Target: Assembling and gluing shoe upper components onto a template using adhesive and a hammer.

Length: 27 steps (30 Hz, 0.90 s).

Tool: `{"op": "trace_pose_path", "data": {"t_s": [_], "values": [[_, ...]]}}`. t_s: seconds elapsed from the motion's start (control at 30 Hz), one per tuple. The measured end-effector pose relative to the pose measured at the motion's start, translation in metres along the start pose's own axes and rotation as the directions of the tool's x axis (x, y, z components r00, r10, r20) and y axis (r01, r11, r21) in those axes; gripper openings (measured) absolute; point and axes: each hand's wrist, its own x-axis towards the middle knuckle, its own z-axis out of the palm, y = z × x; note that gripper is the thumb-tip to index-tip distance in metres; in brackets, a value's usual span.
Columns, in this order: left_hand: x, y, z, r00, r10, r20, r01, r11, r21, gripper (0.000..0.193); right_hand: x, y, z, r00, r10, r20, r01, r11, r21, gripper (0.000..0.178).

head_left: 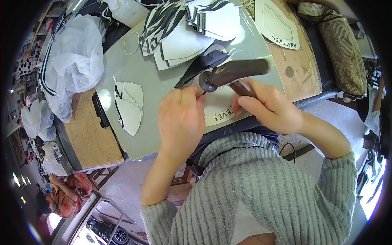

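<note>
My right hand [274, 107] is closed round the wooden handle of a dark-headed hammer [241, 72]. The hammer's round face hangs just beside the fingers of my left hand [181, 118], which are bent together at the edge of a black shoe-upper piece [204, 66]. My left fingertips are partly hidden. Below the hammer, a pale template [213, 118] with handwriting lies near the table's front edge. Beyond the black piece is a spread stack of white pieces with black edging [183, 43], and another such stack [216, 22] beside it. Left of my left hand sit several small white cut pieces [130, 108].
The grey-green work board [157, 85] covers the table. At right lies a cream template [277, 24] on a brown board [300, 75], near a patterned cushion-like bundle [342, 53]. White plastic bags [75, 61] sit at left. Another person [69, 196] is at lower left.
</note>
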Motion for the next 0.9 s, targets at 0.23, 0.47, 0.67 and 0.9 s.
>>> {"op": "trace_pose_path", "data": {"t_s": [0.23,0.47,0.67,0.9], "values": [[-0.003,0.006,0.006,0.998,0.009,-0.065,-0.013,0.999,-0.053,0.014,0.009,-0.008,0.000,0.992,0.126,0.014,-0.123,0.981,-0.149,0.026],[0.003,0.004,-0.005,0.995,-0.102,0.019,0.102,0.944,-0.313,0.020,0.009,-0.005,-0.001,0.994,0.109,0.006,-0.108,0.991,-0.083,0.026],[0.001,0.006,-0.003,0.989,-0.134,0.059,0.144,0.960,-0.242,0.025,0.008,-0.005,0.000,0.994,0.107,0.008,-0.105,0.989,-0.107,0.026],[-0.005,0.003,0.006,0.990,-0.119,-0.071,0.099,0.966,-0.238,0.020,0.002,-0.010,-0.004,0.982,0.171,-0.083,-0.168,0.985,0.044,0.029]]}}
